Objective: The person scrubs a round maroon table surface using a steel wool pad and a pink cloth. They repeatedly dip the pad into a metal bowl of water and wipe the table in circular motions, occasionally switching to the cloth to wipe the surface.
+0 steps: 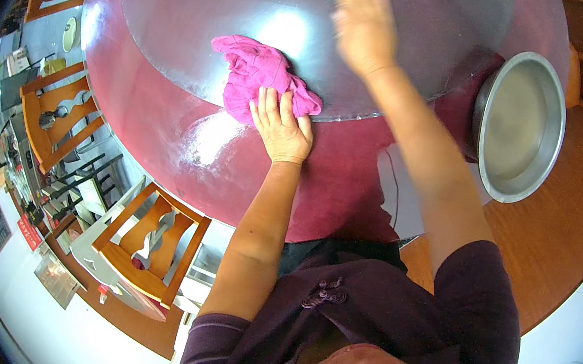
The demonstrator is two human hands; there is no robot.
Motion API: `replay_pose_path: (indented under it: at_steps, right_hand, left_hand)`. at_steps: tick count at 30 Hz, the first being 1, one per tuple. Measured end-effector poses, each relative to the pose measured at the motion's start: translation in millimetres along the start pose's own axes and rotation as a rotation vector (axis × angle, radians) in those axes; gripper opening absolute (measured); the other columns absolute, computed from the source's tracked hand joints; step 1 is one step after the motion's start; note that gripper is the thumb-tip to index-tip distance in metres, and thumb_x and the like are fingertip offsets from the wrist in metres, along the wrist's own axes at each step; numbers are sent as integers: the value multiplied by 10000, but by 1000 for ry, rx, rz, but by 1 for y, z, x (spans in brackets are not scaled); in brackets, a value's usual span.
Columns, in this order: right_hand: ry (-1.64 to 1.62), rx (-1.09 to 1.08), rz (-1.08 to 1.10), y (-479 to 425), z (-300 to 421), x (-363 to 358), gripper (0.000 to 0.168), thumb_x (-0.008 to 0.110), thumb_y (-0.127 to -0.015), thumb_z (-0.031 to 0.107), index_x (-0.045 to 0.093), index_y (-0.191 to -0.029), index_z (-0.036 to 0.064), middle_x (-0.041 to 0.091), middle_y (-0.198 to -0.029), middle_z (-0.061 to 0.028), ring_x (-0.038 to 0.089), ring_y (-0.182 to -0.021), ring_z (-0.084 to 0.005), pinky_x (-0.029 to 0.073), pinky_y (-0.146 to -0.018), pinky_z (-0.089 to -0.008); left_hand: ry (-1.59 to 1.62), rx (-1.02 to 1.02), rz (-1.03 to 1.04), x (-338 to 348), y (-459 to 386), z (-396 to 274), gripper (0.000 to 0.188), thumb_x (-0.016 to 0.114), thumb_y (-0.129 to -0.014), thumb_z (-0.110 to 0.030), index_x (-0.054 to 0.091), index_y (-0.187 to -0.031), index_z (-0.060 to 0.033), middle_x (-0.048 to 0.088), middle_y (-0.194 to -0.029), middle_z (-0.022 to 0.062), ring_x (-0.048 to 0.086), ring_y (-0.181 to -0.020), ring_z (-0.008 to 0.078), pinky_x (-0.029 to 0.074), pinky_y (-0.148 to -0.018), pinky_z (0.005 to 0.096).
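My left hand (281, 132) lies flat on the near edge of a crumpled pink cloth (258, 73), its fingers stretched out over the fabric. Beneath the cloth is a round glass turntable (180, 23), set on a table with a dark red surface (166, 141). Farther out over the glass is my right hand (365, 28), blurred by motion, with its fingers extended. A small dark smear shows beside its fingertips; whether the hand holds something there is not clear.
A metal basin (519, 127) of cloudy liquid stands to the right, beside a brown wooden tabletop (571, 187). Wooden chairs (150, 241) line the left side. Behind them is a cluttered counter (28, 173). The red covering has a ragged edge near my body.
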State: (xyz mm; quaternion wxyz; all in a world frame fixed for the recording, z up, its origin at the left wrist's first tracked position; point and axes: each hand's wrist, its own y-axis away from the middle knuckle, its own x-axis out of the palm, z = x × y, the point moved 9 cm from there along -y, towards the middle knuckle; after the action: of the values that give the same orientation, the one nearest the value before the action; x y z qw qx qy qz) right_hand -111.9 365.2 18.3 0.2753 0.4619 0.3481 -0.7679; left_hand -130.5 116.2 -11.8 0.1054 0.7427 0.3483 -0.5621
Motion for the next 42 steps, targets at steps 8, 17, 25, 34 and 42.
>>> replay_pose_path:
  at_steps: [8,17,25,34,42]
  right_hand:
    - [-187,-126,234,120,11,-28,475,593,-965,180,607,-1409,13,547,-1531,-153,435,-1487,-302,284,-1249,-516]
    - [10,68,130,87,13,-21,509,620,-936,211,597,-1391,-17,580,-1457,-138,474,-1412,-292,330,-1208,-481]
    - [-107,-116,221,111,5,-22,517,586,-971,237,579,-1440,21,511,-1565,-139,404,-1504,-277,250,-1273,-459]
    - [240,174,50,125,-79,-42,518,457,-1080,279,498,-1529,24,436,-1631,-148,361,-1533,-324,210,-1287,-486]
    - [-181,-56,212,136,107,12,517,483,-984,164,551,-1473,9,478,-1600,-122,369,-1527,-276,216,-1293,-473]
  left_hand:
    - [-12,-9,6,-2,2,2,550,607,-865,-211,517,-1389,-69,441,-1491,238,343,-1487,447,199,-1247,649]
    - [5,8,9,-1,1,-1,539,597,-875,-213,521,-1389,-68,436,-1501,235,335,-1495,442,190,-1251,643]
    - [12,-17,4,1,0,17,532,582,-886,-216,533,-1397,-80,427,-1532,228,307,-1519,440,172,-1243,659]
    - [-20,30,47,-3,-16,60,553,602,-879,-197,533,-1415,-81,434,-1544,224,324,-1517,428,191,-1254,630]
    - [56,-167,-102,-28,-62,103,376,587,-941,-110,617,-1297,6,585,-1411,278,493,-1366,462,332,-1183,548]
